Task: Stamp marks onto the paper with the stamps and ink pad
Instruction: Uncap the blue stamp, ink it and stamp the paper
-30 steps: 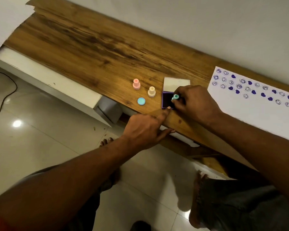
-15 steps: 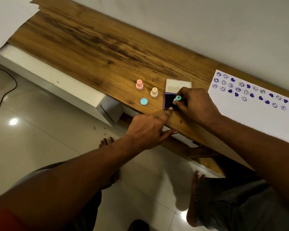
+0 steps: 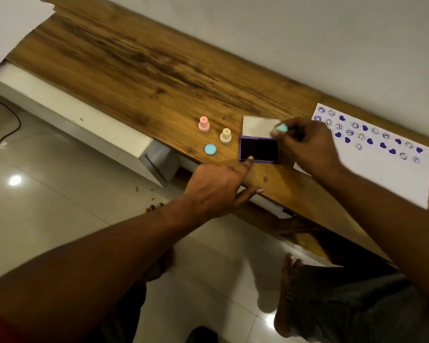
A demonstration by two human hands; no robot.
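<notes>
An open purple ink pad (image 3: pixel 259 150) lies on the wooden table (image 3: pixel 139 68), its pale lid (image 3: pixel 256 127) folded back. My left hand (image 3: pixel 216 186) rests at the table's front edge, its forefinger tip pressing the pad's near-left corner. My right hand (image 3: pixel 305 147) holds a teal stamp (image 3: pixel 279 129) lifted just above the pad's far right corner. White paper (image 3: pixel 386 172) with purple smiley and heart marks lies to the right, partly under my right hand. A pink stamp (image 3: pixel 203 124) and a cream stamp (image 3: pixel 225 136) stand left of the pad.
A round teal cap (image 3: pixel 210 149) lies near the front edge, left of the pad. A wall runs behind the table. Below the edge is a white ledge (image 3: pixel 67 120) and a shiny tiled floor with a black cable (image 3: pixel 9 129) at left.
My right hand has lifted the teal stamp off the ink surface and drawn it back toward the right, uncovering the dark pad. My left forefinger stays on the pad's corner.
</notes>
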